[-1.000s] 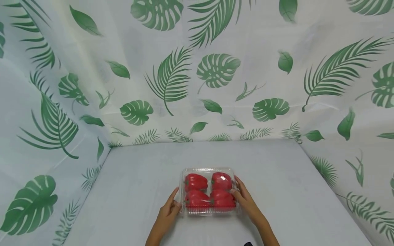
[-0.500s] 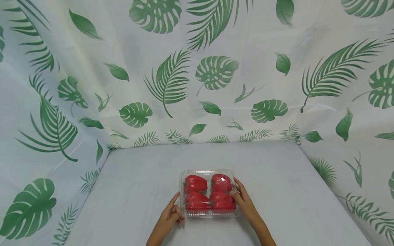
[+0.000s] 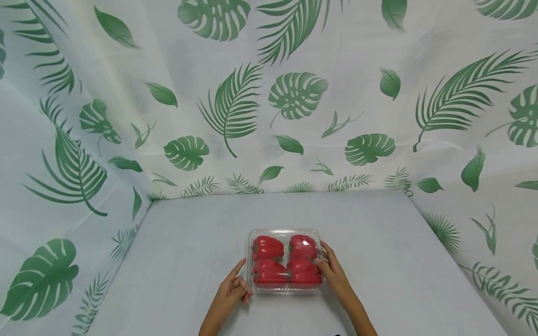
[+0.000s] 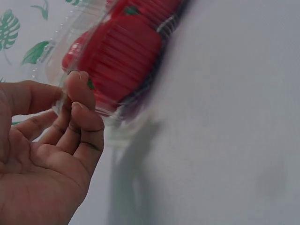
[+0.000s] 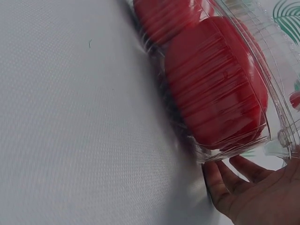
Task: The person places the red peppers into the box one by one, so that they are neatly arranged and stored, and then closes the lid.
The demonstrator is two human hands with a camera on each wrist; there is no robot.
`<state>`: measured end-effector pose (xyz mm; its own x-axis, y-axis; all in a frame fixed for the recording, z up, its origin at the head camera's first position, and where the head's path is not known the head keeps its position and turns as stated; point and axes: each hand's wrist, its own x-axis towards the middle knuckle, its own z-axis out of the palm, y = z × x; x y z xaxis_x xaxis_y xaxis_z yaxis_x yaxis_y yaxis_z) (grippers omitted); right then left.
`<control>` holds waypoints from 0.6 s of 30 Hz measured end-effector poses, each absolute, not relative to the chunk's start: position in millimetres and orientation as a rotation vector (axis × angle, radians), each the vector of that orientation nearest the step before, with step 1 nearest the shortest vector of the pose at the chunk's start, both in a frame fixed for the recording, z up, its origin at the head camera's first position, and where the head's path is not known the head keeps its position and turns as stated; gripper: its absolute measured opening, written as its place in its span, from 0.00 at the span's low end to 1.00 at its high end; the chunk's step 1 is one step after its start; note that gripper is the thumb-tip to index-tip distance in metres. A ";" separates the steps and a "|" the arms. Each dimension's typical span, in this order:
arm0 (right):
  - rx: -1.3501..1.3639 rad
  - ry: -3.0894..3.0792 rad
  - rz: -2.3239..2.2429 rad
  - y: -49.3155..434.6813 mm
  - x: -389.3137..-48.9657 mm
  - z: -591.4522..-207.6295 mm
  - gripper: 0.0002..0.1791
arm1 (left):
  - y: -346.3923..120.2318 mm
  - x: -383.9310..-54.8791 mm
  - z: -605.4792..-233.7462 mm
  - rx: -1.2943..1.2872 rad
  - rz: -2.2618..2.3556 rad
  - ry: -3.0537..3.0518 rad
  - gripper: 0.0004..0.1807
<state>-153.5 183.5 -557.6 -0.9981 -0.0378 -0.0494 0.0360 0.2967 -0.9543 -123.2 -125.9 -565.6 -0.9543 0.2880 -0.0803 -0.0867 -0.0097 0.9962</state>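
Note:
A clear plastic clamshell box (image 3: 286, 232) with red bell peppers (image 3: 268, 247) inside lies on the white table, its lid down. At its front left corner, my left hand (image 3: 229, 294) pinches the rim between thumb and curled fingers (image 4: 86, 119), while the index finger points along the left side. My right hand (image 3: 336, 275) holds the right side, thumb on the rim. In the right wrist view, its fingers (image 5: 225, 180) reach against the lower side wall of the box. Red peppers (image 5: 215, 84) show through the ribbed plastic there.
White table surface (image 3: 189, 233) surrounds the box. Behind and on both sides hang white cloth walls (image 3: 311, 154) printed with green leaves. A small dark object (image 3: 337, 334) shows at the bottom edge of the head view.
My left hand has shifted its fingers lower at the front left corner, with the other fingers more curled. The right hand keeps its place, and the box stays nearly still.

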 end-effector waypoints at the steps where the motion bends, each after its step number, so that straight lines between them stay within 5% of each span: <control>1: 0.001 2.481 -1.825 183.5 -153.7 -557.0 0.33 | -125.3 -123.7 -566.0 0.214 2.054 2.015 0.39; 18: -0.007 2.468 -1.838 184.8 -153.4 -555.3 0.34 | -127.9 -126.4 -566.4 0.357 1.987 2.134 0.35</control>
